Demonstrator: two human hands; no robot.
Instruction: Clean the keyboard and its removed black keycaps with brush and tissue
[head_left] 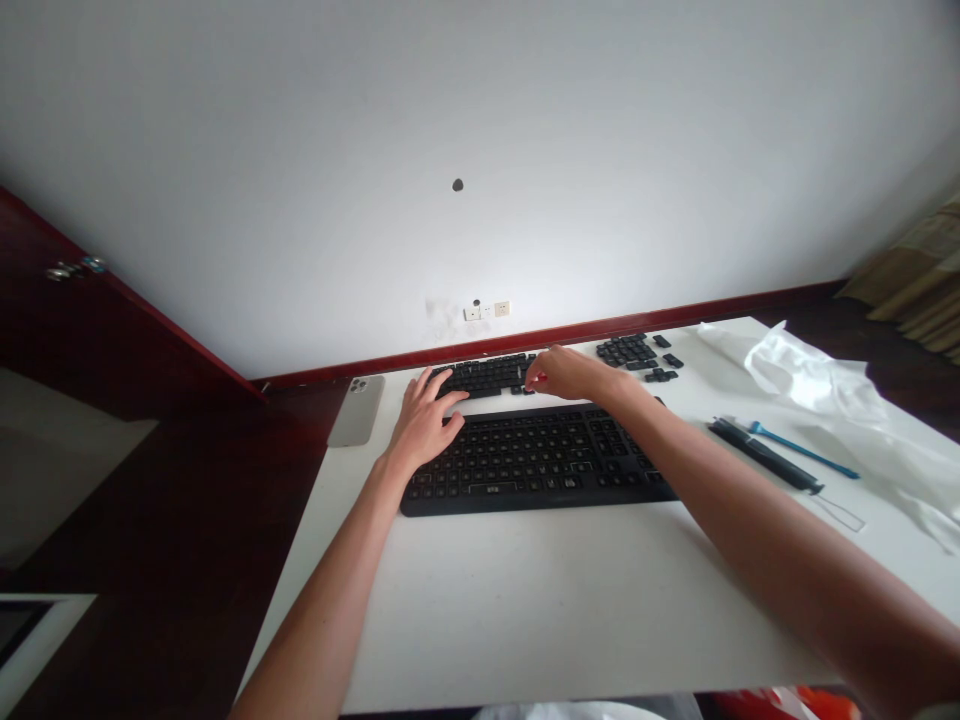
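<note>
Keyboard: full-size, blk, flat on white table, long side roughly along wall; R forearm crosses above its R end & hides part. Key detail too small to read.

Keycap rows: blk, tight rows on table just behind kbd, btwn the 2 hands, each hand covering a bit of one end.

L hand: palm down, fingers spread open, tips at L end of keycap rows; thumb over kbd's far L corner. Touching or just above: can't tell.

R hand: back up, fingers curled in, tips pointing down at R end of keycap rows. Can't tell if a cap is pinched, fingers hide it.

Loose caps: blk, clustered on table's far side, R of R hand, w/ a few strays set apart toward R.

Phone: grey back up, camera end away from person, at table's L edge, L of L hand.

Tools: blk-handled tool w/ thin wire loop at nr end; blue stick just beside it. Both R of R forearm.

Wrap: white, thin, crumpled, along table's R side.

Surroundings: sockets low on wall, dk round hole higher up; dk red door far L, tan curtain far R.
</note>
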